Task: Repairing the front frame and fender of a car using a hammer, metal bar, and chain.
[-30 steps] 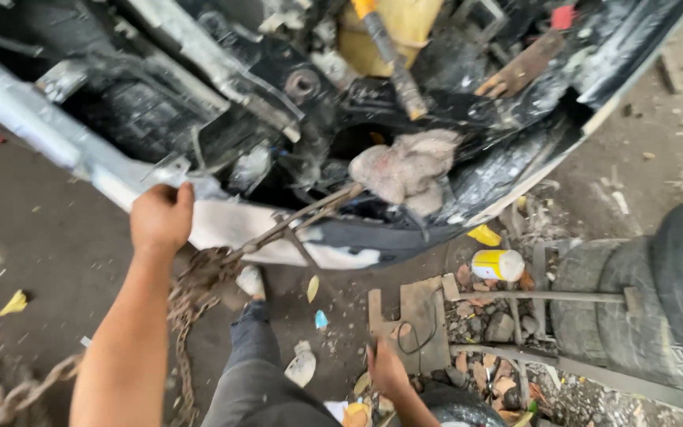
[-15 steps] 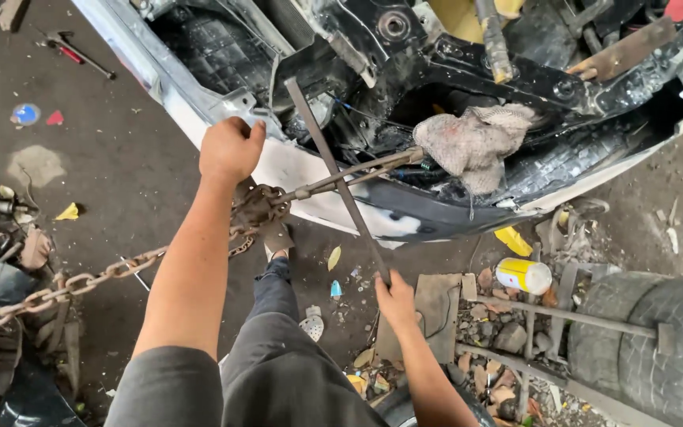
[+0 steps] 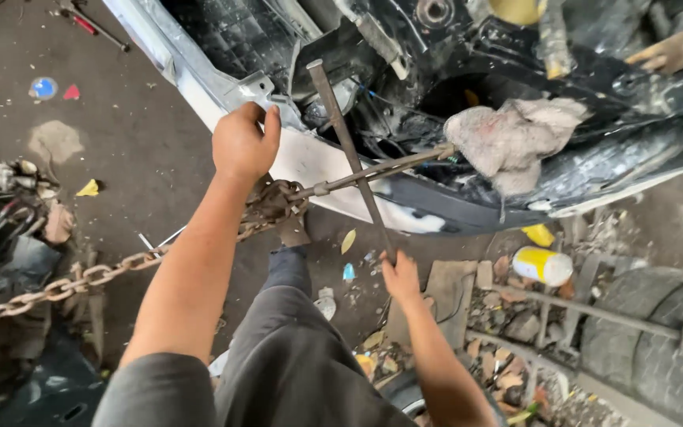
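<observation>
Head view: right hand (image 3: 399, 275) grips metal bar (image 3: 349, 150)

I have one view only, from the camera on my head, looking steeply down past my chest and grey-trousered leg (image 3: 294, 356) to the dark, littered ground (image 3: 120, 158). It sits close: my left hand (image 3: 243, 142) and right hand (image 3: 399, 277) come up from the bottom edge, forearms filling the lower half. The wrecked black-and-white car body (image 3: 318, 162) runs across the top of the frame, the rusty metal chain (image 3: 81, 278) leaves at the left edge, and a worn black tyre (image 3: 658, 348) fills the lower right corner. No second view overlaps it.
</observation>
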